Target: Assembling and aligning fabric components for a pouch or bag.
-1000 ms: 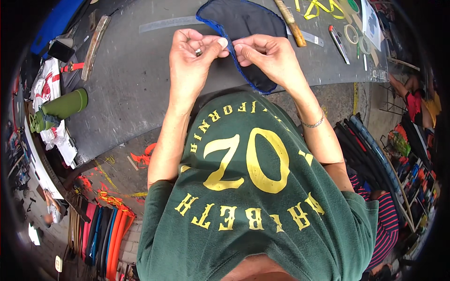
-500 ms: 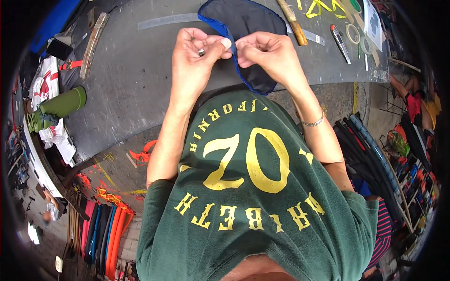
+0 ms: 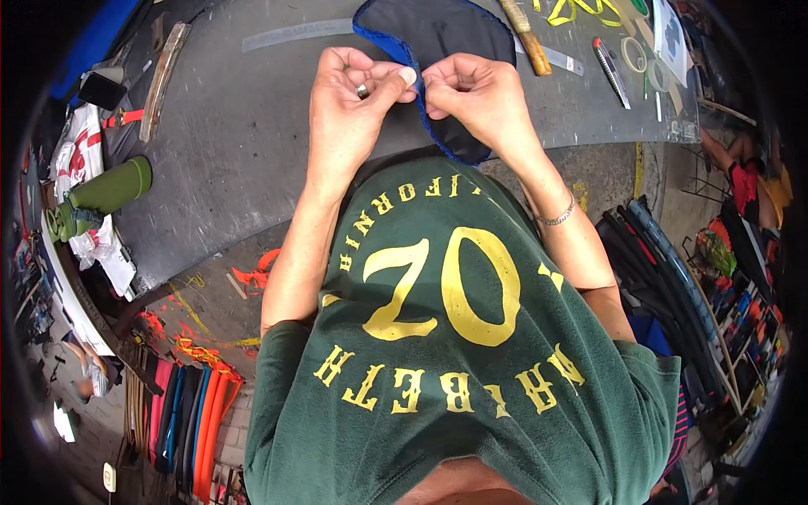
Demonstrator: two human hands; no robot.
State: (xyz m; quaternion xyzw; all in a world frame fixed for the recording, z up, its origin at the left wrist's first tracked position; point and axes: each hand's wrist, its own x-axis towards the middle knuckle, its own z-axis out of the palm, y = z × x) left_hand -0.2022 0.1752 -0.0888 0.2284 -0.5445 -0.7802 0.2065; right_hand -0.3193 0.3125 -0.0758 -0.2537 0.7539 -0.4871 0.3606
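Observation:
A curved piece of dark fabric [image 3: 463, 35] with bright blue edging lies at the table's near edge, partly hanging over it. My left hand [image 3: 352, 105] wears a ring and pinches the blue edge between thumb and fingers. Close beside it, my right hand [image 3: 481, 94] has its thumb and forefinger pressed together on the same edge. The fingertips cover the bit of edging between them. Whether a thread or pin is in the right fingers is too small to tell.
On the dark table [image 3: 227, 126] lie a steel ruler [image 3: 295, 35], a wooden-handled tool [image 3: 528, 40], a box cutter [image 3: 611, 71], a yellow measuring tape [image 3: 581, 12] and tape rolls [image 3: 633, 54]. A green bottle [image 3: 109, 187] lies at left. Fabric rolls [image 3: 189, 429] stand below.
Both hands keep their pinch on the blue edge and have barely moved. The whole view has shifted slightly.

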